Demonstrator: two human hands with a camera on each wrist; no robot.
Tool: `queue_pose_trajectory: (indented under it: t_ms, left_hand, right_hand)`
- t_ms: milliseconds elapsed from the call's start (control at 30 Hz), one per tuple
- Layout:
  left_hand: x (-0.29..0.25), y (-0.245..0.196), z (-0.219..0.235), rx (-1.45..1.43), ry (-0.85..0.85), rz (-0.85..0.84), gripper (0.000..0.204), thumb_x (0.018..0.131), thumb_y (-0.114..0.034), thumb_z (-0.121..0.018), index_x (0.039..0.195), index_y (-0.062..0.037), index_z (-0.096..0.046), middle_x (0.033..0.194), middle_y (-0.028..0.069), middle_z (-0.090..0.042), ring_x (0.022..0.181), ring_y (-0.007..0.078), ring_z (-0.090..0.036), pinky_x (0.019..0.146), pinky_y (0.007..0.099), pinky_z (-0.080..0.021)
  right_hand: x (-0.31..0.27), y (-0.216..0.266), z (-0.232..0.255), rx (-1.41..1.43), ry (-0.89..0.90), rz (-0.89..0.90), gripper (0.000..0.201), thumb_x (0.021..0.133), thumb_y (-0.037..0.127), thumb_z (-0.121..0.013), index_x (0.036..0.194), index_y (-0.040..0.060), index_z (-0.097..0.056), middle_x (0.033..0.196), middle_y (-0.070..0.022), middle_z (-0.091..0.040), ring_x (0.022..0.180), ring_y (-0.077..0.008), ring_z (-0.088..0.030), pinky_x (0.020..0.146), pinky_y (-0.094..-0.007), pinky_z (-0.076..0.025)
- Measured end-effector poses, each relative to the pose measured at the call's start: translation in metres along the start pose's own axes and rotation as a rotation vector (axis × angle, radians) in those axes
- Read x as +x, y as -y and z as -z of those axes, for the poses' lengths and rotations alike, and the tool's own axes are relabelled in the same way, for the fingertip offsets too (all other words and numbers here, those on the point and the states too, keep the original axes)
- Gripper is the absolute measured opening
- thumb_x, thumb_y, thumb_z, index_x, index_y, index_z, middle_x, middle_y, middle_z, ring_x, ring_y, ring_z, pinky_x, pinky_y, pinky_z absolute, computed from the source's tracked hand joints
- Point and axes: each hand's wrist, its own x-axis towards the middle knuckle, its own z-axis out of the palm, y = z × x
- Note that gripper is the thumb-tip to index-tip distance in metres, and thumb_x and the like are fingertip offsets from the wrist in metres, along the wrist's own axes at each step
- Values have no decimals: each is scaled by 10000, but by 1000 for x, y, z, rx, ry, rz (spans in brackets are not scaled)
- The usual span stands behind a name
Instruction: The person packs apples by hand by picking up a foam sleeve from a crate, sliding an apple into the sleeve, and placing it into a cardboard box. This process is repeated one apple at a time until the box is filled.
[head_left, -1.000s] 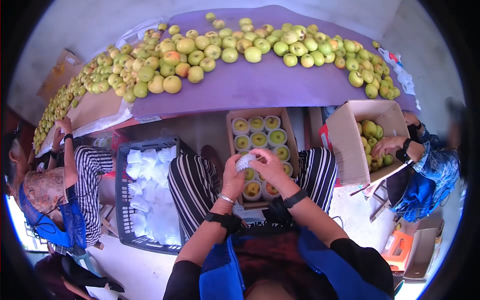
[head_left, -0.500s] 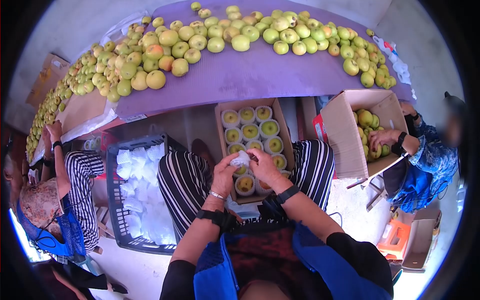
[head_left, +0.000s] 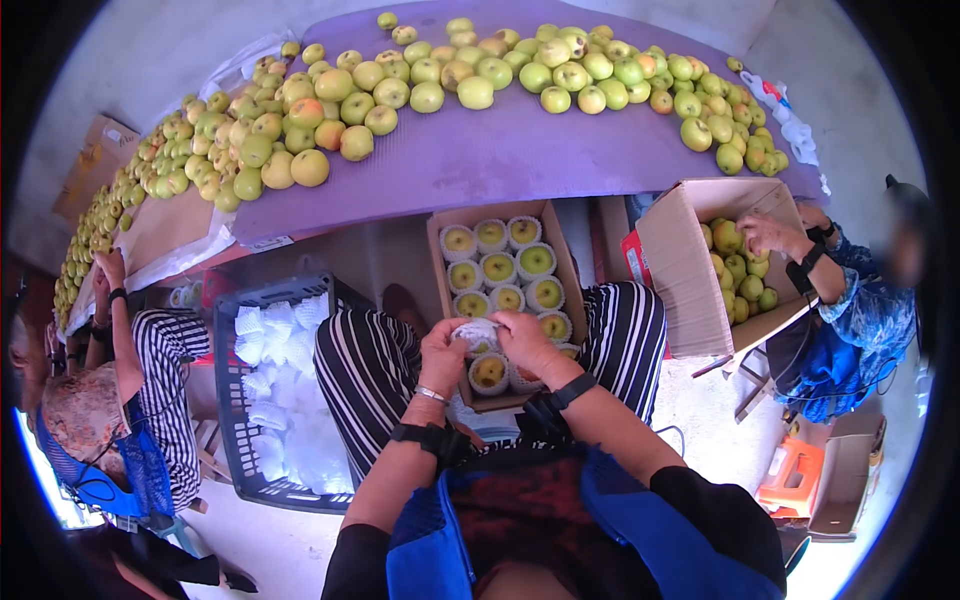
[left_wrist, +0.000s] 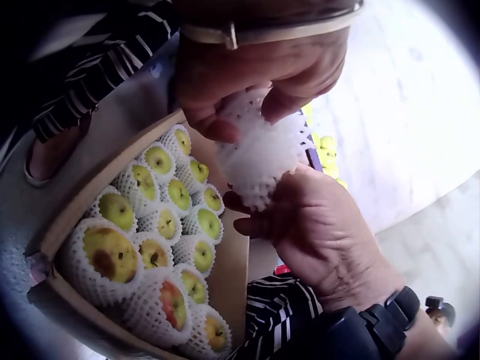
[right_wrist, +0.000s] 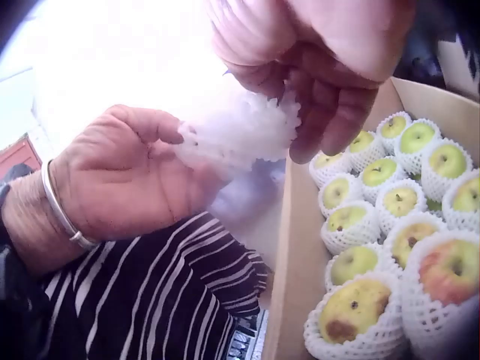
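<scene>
Foam net (head_left: 480,335), white and open-meshed, is sitting near the centre of the head view, over the lower part of the packing box; purple table (head_left: 520,150), fine-ribbed and matt, is spanning the upper frame, bearing loose apples (head_left: 474,92) of green and yellow, some blushed red; tilted carton (head_left: 685,270), plain brown cardboard, is holding more apples at right; black crate (head_left: 228,400), slatted plastic, is standing at centre left, filled with soft white foam pieces (head_left: 300,400); packing box (head_left: 437,250), straight-walled cardboard, is holding netted apples (head_left: 498,267) in rows, their rounded tops showing, one brown-blotched at the near end.

Left hand (head_left: 440,355), wearing a smooth metal bangle (head_left: 433,395), is pinching one side of the net between thumb and fingers; right hand (head_left: 528,348) is gripping the other side with bent fingers; between them the net is looking crumpled, translucent and scallop-edged; whether it is covering an apple, one cannot tell.
</scene>
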Motion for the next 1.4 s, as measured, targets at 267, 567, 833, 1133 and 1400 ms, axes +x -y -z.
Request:
queue_pose_trajectory:
  t_ms: [267, 567, 833, 1133, 1400]
  left_hand:
    - [5, 10, 4, -213, -79, 70, 189, 754, 29, -461, 922, -8, -540, 862, 49, -582, 721, 118, -563, 624, 219, -463]
    - [-2, -9, -4, -893, 140, 204, 227, 815, -68, -464, 1034, -12, -487, 1028, 80, -552, 911, 200, -544, 735, 331, -465]
    - [-3, -11, -5, -525, 97, 288, 407, 764, -82, -487, 1152, -22, -381, 1130, 120, -478, 1075, 253, -447, 964, 399, -286]
    - [-3, -9, -7, -411, 81, -8, 353, 747, -38, -566, 1077, -8, -445, 1037, 82, -539, 940, 176, -526, 844, 302, -406]
    - [2, 0, -10, -476, 8, 28, 249, 795, -35, -484, 1041, 1, -467, 959, 81, -559, 864, 168, -549, 781, 286, -438]
  right_hand:
    - [-1, -2, 11, 895, 110, -419, 193, 795, 76, -449, 931, -16, -550, 855, -56, -568, 807, -163, -553, 706, -292, -447]
    - [-3, 19, 25, 1730, 90, -388, 204, 817, 99, -474, 964, -38, -512, 975, -123, -565, 918, -225, -549, 826, -339, -431]
    - [1, 14, 18, 1707, -24, -470, 233, 820, 112, -453, 995, -28, -517, 964, -116, -573, 889, -225, -562, 802, -356, -447]
    - [-6, 2, 9, 937, 148, -733, 198, 774, 123, -534, 919, -11, -537, 852, -104, -568, 778, -193, -567, 656, -286, -459]
    - [-5, 10, 1, 814, -99, -143, 425, 697, 111, -642, 1062, -17, -468, 971, -97, -556, 898, -171, -526, 793, -260, -414]
